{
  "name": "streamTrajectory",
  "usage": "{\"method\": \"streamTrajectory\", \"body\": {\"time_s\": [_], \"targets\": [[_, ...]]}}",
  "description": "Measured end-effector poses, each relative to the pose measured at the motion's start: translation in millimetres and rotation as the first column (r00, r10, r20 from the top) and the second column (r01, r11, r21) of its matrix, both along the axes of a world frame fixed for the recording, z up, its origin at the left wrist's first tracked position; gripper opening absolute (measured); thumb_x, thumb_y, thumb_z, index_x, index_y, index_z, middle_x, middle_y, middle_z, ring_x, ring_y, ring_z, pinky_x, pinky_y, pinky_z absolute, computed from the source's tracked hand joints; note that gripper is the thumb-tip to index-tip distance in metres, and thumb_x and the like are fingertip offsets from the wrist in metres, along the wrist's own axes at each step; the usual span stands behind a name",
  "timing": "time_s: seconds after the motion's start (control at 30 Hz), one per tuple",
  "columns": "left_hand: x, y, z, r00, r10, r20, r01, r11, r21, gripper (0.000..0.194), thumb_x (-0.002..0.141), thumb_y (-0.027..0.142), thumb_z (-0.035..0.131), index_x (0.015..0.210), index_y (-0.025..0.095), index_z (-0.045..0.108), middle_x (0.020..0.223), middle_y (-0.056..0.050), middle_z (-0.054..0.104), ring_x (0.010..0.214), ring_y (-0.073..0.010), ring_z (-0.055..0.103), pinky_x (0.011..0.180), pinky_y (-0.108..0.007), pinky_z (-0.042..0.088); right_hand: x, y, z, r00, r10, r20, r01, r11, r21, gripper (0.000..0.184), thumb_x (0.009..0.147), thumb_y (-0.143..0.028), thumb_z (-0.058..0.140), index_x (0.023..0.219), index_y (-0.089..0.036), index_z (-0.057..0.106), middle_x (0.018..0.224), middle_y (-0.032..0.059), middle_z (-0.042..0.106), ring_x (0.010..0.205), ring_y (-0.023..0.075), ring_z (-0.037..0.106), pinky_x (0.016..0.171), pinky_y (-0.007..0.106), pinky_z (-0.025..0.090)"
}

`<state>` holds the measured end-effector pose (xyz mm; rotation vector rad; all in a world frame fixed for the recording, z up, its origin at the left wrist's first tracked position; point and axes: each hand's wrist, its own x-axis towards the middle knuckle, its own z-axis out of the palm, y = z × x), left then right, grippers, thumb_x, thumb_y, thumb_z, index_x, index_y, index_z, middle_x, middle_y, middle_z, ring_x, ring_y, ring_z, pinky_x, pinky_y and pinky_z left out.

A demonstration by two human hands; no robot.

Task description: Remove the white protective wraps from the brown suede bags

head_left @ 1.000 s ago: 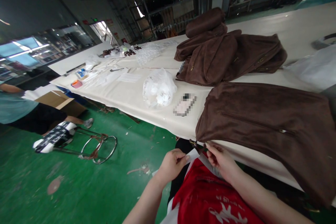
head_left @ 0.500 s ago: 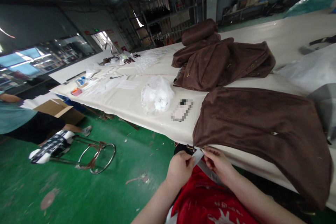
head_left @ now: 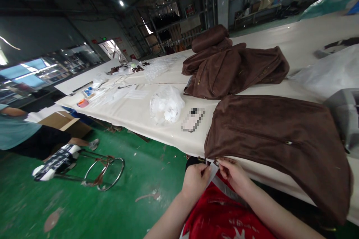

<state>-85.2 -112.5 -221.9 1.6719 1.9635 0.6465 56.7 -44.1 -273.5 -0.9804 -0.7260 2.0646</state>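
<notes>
At the table's front edge, my left hand (head_left: 196, 180) is closed, pinching a white strip (head_left: 214, 171) between thumb and fingers. My right hand (head_left: 232, 171) faces it with its fingertips pinched together. They are beside the strip and the near corner of a brown leather-look bag (head_left: 269, 127). What the right fingers grip is too small to make out. The bag lies flat with a long zipper across its upper face, and its right end hangs over the edge. Small brass-coloured hardware (head_left: 201, 159) shows at its near left corner.
More brown bags (head_left: 232, 63) are piled behind. A clear plastic bag of white material (head_left: 167, 105) and a blurred phone (head_left: 193, 120) lie left on the table (head_left: 131, 114). A tipped metal stool (head_left: 105, 173) and a person (head_left: 25, 130) are at the left.
The white strip has tilted to a steeper angle between my hands, and my left hand has shifted slightly right and down. The right hand stays close to the bag's corner.
</notes>
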Motion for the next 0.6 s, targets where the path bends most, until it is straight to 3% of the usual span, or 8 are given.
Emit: {"method": "streamTrajectory", "body": {"time_s": [0.17, 0.43, 0.6], "targets": [[-3, 0, -0.8, 0.996, 0.06, -0.07, -0.055, 0.996, 0.074, 0.04, 0.092, 0.034, 0.042, 0.06, 0.017, 0.058, 0.056, -0.001, 0.055, 0.052, -0.0106, 0.044, 0.052, -0.023, 0.026, 0, 2, -1.7, 0.999, 0.009, 0.039, -0.011, 0.999, 0.041, 0.036, 0.063, -0.041, 0.075, 0.052, -0.019, 0.048, 0.047, -0.0066, 0.044, 0.037, 0.0053, 0.028, 0.041, 0.026, 0.013], [3, 9, -1.2, 0.988, 0.088, -0.129, -0.075, 0.992, 0.099, 0.035, 0.091, 0.031, 0.044, 0.065, 0.017, 0.062, 0.061, -0.004, 0.063, 0.054, -0.0125, 0.051, 0.054, -0.025, 0.029, 0, 3, -1.7, 0.998, 0.008, 0.066, -0.015, 0.994, 0.108, 0.037, 0.063, -0.044, 0.075, 0.055, -0.021, 0.048, 0.046, -0.007, 0.043, 0.038, 0.0066, 0.028, 0.042, 0.027, 0.015], [5, 14, -0.2, 0.988, 0.098, -0.115, -0.086, 0.99, 0.108, 0.033, 0.091, 0.028, 0.045, 0.067, 0.018, 0.064, 0.061, -0.004, 0.064, 0.054, -0.0127, 0.052, 0.055, -0.025, 0.029, 5, 1, -3.3, 0.989, 0.095, 0.112, -0.111, 0.983, 0.147, 0.033, 0.068, -0.049, 0.071, 0.063, -0.019, 0.056, 0.05, -0.0045, 0.051, 0.041, 0.0094, 0.04, 0.043, 0.025, 0.024]]}}
